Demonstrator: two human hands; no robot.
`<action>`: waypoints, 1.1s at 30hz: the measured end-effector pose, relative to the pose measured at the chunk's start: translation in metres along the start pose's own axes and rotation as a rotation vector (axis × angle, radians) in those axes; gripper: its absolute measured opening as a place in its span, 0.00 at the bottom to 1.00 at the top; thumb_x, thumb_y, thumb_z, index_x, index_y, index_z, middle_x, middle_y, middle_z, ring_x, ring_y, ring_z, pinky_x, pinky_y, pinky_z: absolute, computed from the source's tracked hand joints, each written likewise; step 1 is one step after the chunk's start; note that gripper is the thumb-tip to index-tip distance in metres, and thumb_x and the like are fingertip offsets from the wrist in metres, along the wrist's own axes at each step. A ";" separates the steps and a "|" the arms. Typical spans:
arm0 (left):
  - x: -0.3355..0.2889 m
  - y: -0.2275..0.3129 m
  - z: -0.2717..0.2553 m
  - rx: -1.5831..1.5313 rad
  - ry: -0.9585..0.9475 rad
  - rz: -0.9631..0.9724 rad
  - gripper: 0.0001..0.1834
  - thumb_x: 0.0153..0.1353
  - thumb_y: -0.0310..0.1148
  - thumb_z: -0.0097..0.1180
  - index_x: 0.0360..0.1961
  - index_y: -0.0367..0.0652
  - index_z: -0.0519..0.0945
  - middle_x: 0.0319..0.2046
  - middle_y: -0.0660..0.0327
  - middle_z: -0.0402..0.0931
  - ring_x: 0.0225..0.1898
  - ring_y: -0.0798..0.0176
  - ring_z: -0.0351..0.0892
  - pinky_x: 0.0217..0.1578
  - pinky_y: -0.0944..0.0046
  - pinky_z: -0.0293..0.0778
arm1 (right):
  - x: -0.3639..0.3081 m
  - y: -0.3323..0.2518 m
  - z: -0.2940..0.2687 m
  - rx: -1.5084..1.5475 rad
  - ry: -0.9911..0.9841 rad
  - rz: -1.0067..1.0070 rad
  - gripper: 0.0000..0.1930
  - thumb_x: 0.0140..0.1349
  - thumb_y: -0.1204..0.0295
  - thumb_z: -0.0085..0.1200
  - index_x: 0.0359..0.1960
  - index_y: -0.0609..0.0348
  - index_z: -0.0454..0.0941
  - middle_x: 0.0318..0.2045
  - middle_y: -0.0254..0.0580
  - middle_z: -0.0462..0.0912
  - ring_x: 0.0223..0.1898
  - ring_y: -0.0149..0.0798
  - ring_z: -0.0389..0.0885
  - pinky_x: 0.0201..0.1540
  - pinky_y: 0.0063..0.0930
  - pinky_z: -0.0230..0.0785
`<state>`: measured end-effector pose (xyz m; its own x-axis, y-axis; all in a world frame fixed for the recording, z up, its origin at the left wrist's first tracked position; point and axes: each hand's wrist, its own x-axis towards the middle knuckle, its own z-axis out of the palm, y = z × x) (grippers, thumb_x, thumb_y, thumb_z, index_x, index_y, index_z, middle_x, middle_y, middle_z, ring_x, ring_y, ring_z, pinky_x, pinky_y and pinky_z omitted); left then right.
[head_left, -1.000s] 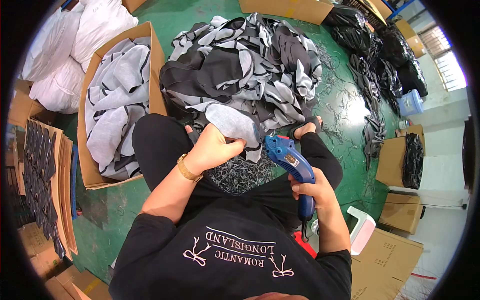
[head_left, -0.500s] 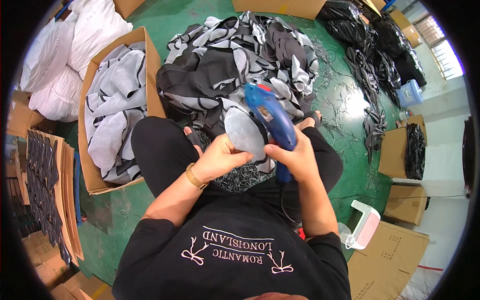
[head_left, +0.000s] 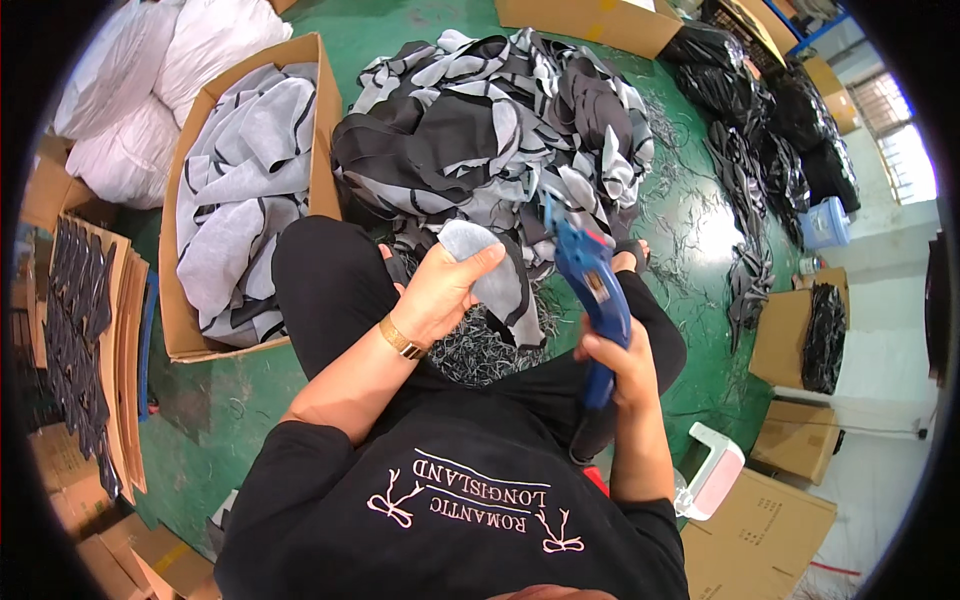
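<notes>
My left hand [head_left: 441, 294] is closed on a grey fabric piece [head_left: 503, 286], thumb on top; the piece hangs over my lap. In my right hand [head_left: 622, 355] is a blue electric fabric cutter [head_left: 590, 270], its head pointing away from me and clear of the piece. A red part shows near the cutter's front; its blade end is too blurred to make out. Thin fabric trimmings [head_left: 480, 352] lie heaped between my legs. Beyond them rises a large pile of grey and black fabric [head_left: 440, 130].
At my left stands an open cardboard box [head_left: 325, 130] full of grey fabric pieces, with white sacks [head_left: 215, 55] behind it. Black plastic bags [head_left: 800, 115] and a blue bucket [head_left: 826, 222] are at the far right. Nearer right is a pink-and-white object [head_left: 715, 475] on flattened cardboard [head_left: 765, 530].
The cutter has moved right and toward me, away from the fabric piece. My left hand has shifted slightly and lifted the piece. The whole view has turned a little.
</notes>
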<state>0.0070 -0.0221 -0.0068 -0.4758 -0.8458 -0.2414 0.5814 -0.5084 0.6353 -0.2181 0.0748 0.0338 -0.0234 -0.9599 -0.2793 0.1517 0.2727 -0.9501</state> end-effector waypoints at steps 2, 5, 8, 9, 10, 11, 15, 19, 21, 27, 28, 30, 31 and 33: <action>0.003 0.003 -0.001 0.084 0.061 0.037 0.06 0.62 0.27 0.56 0.40 0.41 0.76 0.34 0.66 0.79 0.34 0.70 0.79 0.36 0.69 0.76 | -0.017 0.003 -0.012 -0.112 0.003 0.070 0.20 0.45 0.70 0.61 0.39 0.67 0.73 0.25 0.37 0.75 0.25 0.32 0.75 0.32 0.26 0.69; 0.006 0.003 -0.002 0.140 0.090 0.130 0.07 0.60 0.25 0.58 0.40 0.41 0.76 0.34 0.65 0.78 0.35 0.70 0.79 0.36 0.68 0.75 | -0.035 0.003 -0.015 -0.166 -0.025 0.180 0.19 0.46 0.75 0.62 0.41 0.65 0.75 0.27 0.34 0.76 0.26 0.27 0.75 0.31 0.21 0.68; 0.007 0.005 0.000 0.174 0.090 0.182 0.09 0.57 0.24 0.60 0.39 0.39 0.76 0.34 0.66 0.78 0.35 0.71 0.78 0.37 0.68 0.74 | -0.038 0.010 -0.016 -0.231 -0.034 0.194 0.18 0.45 0.77 0.61 0.40 0.67 0.75 0.26 0.35 0.76 0.25 0.27 0.75 0.29 0.22 0.68; 0.006 0.005 0.001 0.201 0.084 0.203 0.09 0.57 0.24 0.61 0.39 0.39 0.76 0.34 0.66 0.78 0.35 0.71 0.77 0.37 0.69 0.74 | -0.038 0.011 -0.015 -0.254 -0.032 0.196 0.17 0.44 0.77 0.60 0.38 0.68 0.74 0.26 0.37 0.76 0.23 0.29 0.75 0.27 0.23 0.69; 0.005 0.007 0.003 0.202 0.083 0.201 0.09 0.57 0.24 0.61 0.39 0.39 0.76 0.34 0.66 0.78 0.35 0.71 0.77 0.37 0.69 0.74 | -0.038 0.011 -0.016 -0.256 -0.047 0.200 0.17 0.44 0.77 0.60 0.39 0.68 0.74 0.27 0.37 0.76 0.23 0.29 0.75 0.27 0.23 0.69; 0.002 0.010 0.007 0.227 0.075 0.208 0.10 0.56 0.24 0.61 0.40 0.39 0.76 0.34 0.66 0.78 0.35 0.72 0.77 0.37 0.69 0.73 | -0.037 0.011 -0.017 -0.255 -0.046 0.201 0.17 0.44 0.77 0.60 0.39 0.68 0.74 0.27 0.37 0.76 0.23 0.29 0.75 0.27 0.23 0.69; 0.000 0.009 0.005 0.293 0.059 0.239 0.11 0.56 0.25 0.62 0.41 0.39 0.77 0.35 0.66 0.78 0.34 0.72 0.76 0.37 0.70 0.72 | -0.034 0.008 -0.015 -0.272 -0.060 0.205 0.18 0.44 0.77 0.60 0.39 0.68 0.74 0.27 0.37 0.76 0.23 0.29 0.75 0.27 0.23 0.69; -0.004 0.012 0.008 0.304 0.018 0.240 0.11 0.56 0.25 0.62 0.41 0.38 0.77 0.35 0.65 0.78 0.35 0.72 0.76 0.38 0.69 0.72 | -0.033 0.001 -0.012 -0.210 -0.053 0.232 0.18 0.44 0.77 0.61 0.40 0.67 0.75 0.25 0.36 0.77 0.24 0.28 0.75 0.29 0.22 0.67; -0.005 0.012 0.008 0.388 0.041 0.267 0.10 0.56 0.24 0.61 0.40 0.38 0.77 0.35 0.65 0.78 0.36 0.71 0.76 0.39 0.68 0.72 | -0.032 0.000 -0.012 -0.206 -0.057 0.233 0.18 0.44 0.77 0.61 0.40 0.67 0.75 0.25 0.36 0.77 0.24 0.28 0.75 0.29 0.22 0.67; -0.008 0.014 0.009 0.467 0.038 0.248 0.10 0.56 0.22 0.58 0.40 0.37 0.77 0.36 0.65 0.78 0.38 0.71 0.76 0.42 0.68 0.72 | -0.030 -0.002 -0.012 -0.228 -0.067 0.219 0.18 0.45 0.78 0.61 0.40 0.67 0.75 0.26 0.36 0.77 0.24 0.28 0.75 0.28 0.22 0.67; -0.009 0.015 0.010 0.468 0.035 0.247 0.10 0.56 0.22 0.58 0.40 0.37 0.77 0.36 0.65 0.78 0.38 0.71 0.76 0.42 0.68 0.72 | -0.029 -0.002 -0.012 -0.240 -0.066 0.216 0.18 0.45 0.77 0.61 0.40 0.67 0.75 0.25 0.36 0.77 0.24 0.28 0.75 0.28 0.22 0.67; -0.011 0.017 0.012 0.479 -0.048 0.208 0.12 0.57 0.23 0.59 0.43 0.37 0.77 0.38 0.65 0.78 0.40 0.71 0.76 0.43 0.68 0.72 | -0.025 0.000 -0.013 -0.234 -0.076 0.192 0.18 0.45 0.77 0.61 0.40 0.68 0.74 0.27 0.37 0.77 0.24 0.29 0.75 0.28 0.23 0.68; -0.010 0.014 0.011 0.481 -0.052 0.208 0.12 0.57 0.23 0.59 0.43 0.37 0.77 0.38 0.65 0.78 0.40 0.71 0.76 0.43 0.68 0.72 | -0.021 0.000 -0.012 -0.229 -0.090 0.167 0.19 0.44 0.76 0.60 0.40 0.68 0.74 0.28 0.38 0.76 0.24 0.30 0.75 0.27 0.23 0.69; -0.008 0.005 0.006 0.378 -0.086 0.118 0.14 0.57 0.23 0.59 0.46 0.37 0.75 0.41 0.64 0.78 0.42 0.70 0.76 0.45 0.67 0.72 | -0.013 -0.003 -0.006 -0.192 -0.050 0.105 0.18 0.45 0.76 0.60 0.40 0.68 0.74 0.28 0.37 0.76 0.24 0.30 0.75 0.28 0.23 0.69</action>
<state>0.0096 -0.0164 0.0026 -0.4828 -0.8702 -0.0986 0.3597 -0.2996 0.8837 -0.2242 0.0871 0.0398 0.0324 -0.9264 -0.3751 -0.0400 0.3738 -0.9267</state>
